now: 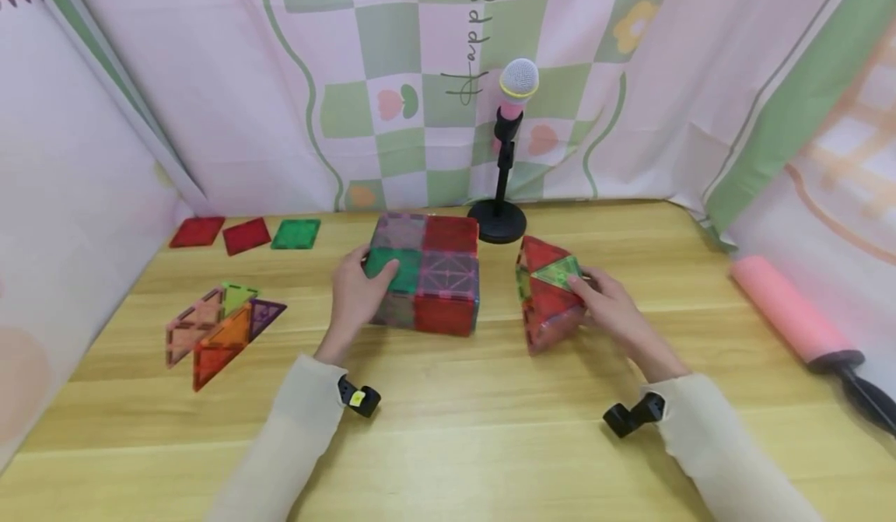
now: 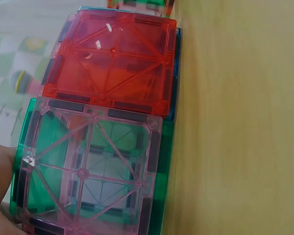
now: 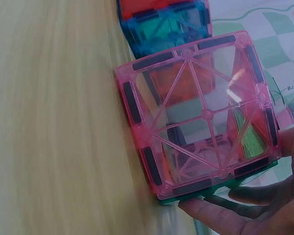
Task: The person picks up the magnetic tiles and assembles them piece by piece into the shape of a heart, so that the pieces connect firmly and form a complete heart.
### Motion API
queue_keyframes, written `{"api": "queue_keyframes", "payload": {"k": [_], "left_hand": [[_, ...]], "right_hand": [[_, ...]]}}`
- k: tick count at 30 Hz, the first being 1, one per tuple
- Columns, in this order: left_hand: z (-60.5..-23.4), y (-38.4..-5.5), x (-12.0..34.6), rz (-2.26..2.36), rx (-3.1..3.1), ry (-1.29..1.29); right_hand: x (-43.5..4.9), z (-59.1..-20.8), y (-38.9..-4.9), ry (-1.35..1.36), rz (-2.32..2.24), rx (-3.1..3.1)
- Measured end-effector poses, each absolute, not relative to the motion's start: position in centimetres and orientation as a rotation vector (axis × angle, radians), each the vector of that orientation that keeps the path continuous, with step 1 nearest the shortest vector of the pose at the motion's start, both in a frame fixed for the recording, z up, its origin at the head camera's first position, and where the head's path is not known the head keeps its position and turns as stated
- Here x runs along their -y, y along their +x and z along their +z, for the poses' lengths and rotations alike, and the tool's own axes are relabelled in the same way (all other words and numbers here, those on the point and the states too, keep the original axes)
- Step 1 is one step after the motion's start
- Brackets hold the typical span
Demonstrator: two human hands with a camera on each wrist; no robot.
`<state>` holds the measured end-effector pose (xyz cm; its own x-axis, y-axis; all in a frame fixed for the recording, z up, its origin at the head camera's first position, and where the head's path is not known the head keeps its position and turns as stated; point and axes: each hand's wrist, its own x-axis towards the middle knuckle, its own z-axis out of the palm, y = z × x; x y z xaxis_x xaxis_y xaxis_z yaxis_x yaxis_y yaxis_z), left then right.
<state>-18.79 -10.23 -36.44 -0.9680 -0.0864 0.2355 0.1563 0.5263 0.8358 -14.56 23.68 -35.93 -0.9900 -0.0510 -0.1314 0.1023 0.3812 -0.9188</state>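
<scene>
A low box (image 1: 451,273) of see-through magnetic tiles stands mid-table, with red, green, purple and pale pink squares. My left hand (image 1: 353,285) grips its left side, thumb on the green top tile. In the left wrist view, a red tile (image 2: 112,58) and a pale pink tile (image 2: 88,171) form its near wall. My right hand (image 1: 616,304) holds a smaller magnetic tile piece (image 1: 549,296) right of the box, with red triangles and a light green one. The right wrist view shows its pink square tile (image 3: 206,115) facing the camera; fingers curl beneath its edge.
Loose square tiles, two red (image 1: 198,232) and one green (image 1: 296,234), lie at the back left. Nearer stands or lies a group of triangle tiles (image 1: 224,331). Behind the box is a microphone on a black stand (image 1: 498,222). A pink roller (image 1: 791,308) lies far right.
</scene>
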Motion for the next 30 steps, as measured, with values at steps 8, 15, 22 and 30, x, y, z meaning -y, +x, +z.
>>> {"api": "queue_keyframes", "payload": {"k": [8, 15, 22, 30], "left_hand": [[-36.9, -18.3, 7.7, -1.449, 2.51, -0.094], [-37.1, -18.4, 6.9, -1.45, 2.503, -0.062], [-37.1, -19.2, 6.5, -1.47, 2.465, -0.054], [-37.2, -20.1, 6.0, -1.466, 2.45, -0.051]], "right_hand": [[-21.0, -36.2, -15.7, 0.055, -1.681, -2.508], [-20.2, -36.2, -16.0, 0.092, -1.704, -2.506], [-20.5, -36.1, -16.4, 0.06, -1.71, -2.521], [-20.9, -36.5, -17.2, 0.008, -1.749, -2.524]]}}
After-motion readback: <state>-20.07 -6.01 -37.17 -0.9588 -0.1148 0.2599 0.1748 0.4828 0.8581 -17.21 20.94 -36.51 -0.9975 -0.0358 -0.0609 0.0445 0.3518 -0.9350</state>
